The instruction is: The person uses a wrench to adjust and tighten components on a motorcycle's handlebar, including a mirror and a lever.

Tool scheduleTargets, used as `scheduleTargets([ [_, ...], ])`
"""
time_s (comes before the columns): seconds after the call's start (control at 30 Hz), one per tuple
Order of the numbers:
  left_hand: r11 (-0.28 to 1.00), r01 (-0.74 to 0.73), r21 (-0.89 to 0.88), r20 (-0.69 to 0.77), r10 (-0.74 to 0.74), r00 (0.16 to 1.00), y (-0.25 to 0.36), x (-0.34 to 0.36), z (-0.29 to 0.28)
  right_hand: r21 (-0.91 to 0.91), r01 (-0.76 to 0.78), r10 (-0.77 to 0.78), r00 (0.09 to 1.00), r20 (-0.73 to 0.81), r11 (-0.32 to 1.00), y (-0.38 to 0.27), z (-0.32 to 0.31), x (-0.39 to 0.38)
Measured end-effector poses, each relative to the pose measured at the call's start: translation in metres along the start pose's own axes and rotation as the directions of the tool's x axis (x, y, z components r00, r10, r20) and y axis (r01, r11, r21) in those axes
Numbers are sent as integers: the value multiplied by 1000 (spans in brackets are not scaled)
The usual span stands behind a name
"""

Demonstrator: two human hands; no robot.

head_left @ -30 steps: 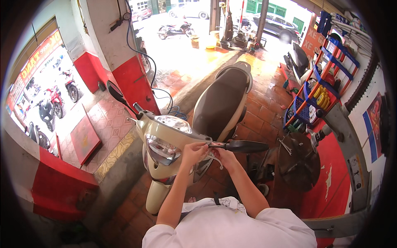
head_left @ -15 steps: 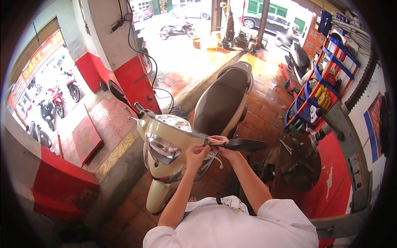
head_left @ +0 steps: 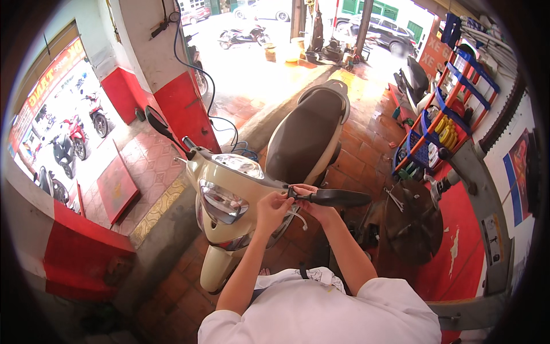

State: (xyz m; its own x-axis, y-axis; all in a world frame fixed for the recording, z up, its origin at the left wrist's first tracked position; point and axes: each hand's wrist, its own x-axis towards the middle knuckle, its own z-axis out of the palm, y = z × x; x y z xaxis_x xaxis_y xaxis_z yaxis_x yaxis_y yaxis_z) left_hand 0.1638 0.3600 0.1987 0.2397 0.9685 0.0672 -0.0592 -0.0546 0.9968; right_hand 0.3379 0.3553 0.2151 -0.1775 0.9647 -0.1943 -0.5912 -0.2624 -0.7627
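Observation:
A cream scooter (head_left: 226, 192) with a brown seat (head_left: 306, 132) stands in front of me, its headlight facing my side. Over its right-hand handlebar, a black rear-view mirror (head_left: 344, 198) points out to the right. My right hand (head_left: 315, 206) is closed round the mirror's stem, fingers behind it. My left hand (head_left: 272, 208) pinches the stem's dark inner end, fingertips close to those of the right. The grip beneath is mostly hidden by my hands. Below them a silver brake lever (head_left: 299, 218) sticks out. The other mirror (head_left: 157, 121) sits on the far handlebar.
At right, a tyre-changing machine with a round dark turntable (head_left: 413, 223) stands against the red wall. Behind it a rack (head_left: 438, 123) holds blue trays and yellow bottles. A blue hose (head_left: 213, 103) hangs down the red-and-white pillar (head_left: 183, 112). Parked motorbikes (head_left: 73, 137) show outside.
My hands stay at the mirror's stem. The left fingers have shifted slightly along its inner end, and the mirror appears slightly turned. The whole view has moved a little.

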Motion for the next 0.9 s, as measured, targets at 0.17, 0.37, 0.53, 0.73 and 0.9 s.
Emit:
scheduleTargets([
  [0.17,1000,-5,0,-16,5,1000,6,-4,6,61,-20,22,999,-33,998,11,-18,2],
  [0.37,997,-47,69,97,40,995,24,4,2,224,17,-24,999,29,974,20,-37,-2],
  [0.53,994,-71,88,136,58,989,25,6,0,55,113,-114,994,4,992,22,-39,-13],
  [0.73,957,-141,255,284,65,957,42,14,-17,-284,478,-521,848,-98,832,18,14,-37],
  [0.9,937,-277,211,336,197,921,73,29,-8,68,561,-525,806,-273,825,37,26,-20],
])
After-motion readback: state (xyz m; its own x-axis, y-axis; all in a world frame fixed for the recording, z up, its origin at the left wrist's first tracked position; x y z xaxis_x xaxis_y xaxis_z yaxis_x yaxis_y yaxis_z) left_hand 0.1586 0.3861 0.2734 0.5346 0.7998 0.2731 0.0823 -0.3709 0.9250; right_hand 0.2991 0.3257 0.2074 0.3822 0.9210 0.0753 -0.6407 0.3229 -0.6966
